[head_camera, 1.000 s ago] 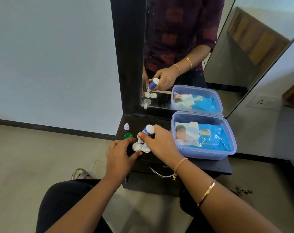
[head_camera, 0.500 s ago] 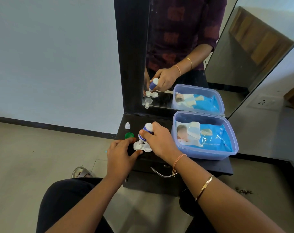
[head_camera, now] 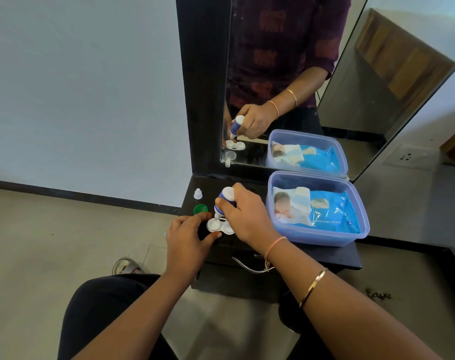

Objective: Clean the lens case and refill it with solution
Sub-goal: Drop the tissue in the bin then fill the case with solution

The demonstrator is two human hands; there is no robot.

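The right hand [head_camera: 247, 219] grips the solution bottle [head_camera: 225, 201], fingers and thumb curled round its body, with the nozzle tipped down over the left well of the lens case [head_camera: 219, 226]. The case lies on the black dresser top [head_camera: 325, 258], near its front-left corner. The left hand [head_camera: 187, 237] appears to pinch the case's left edge between thumb and forefinger (contact is partly hidden). A green cap [head_camera: 200, 209] and a white cap [head_camera: 198, 194] stand just behind. A blue plastic box [head_camera: 351, 237] holding a wipes pack [head_camera: 325, 211] sits to the right.

Wipes pk [head_camera: 325, 211] in blue tub [head_camera: 317, 238]; mirror [head_camera: 364, 105].
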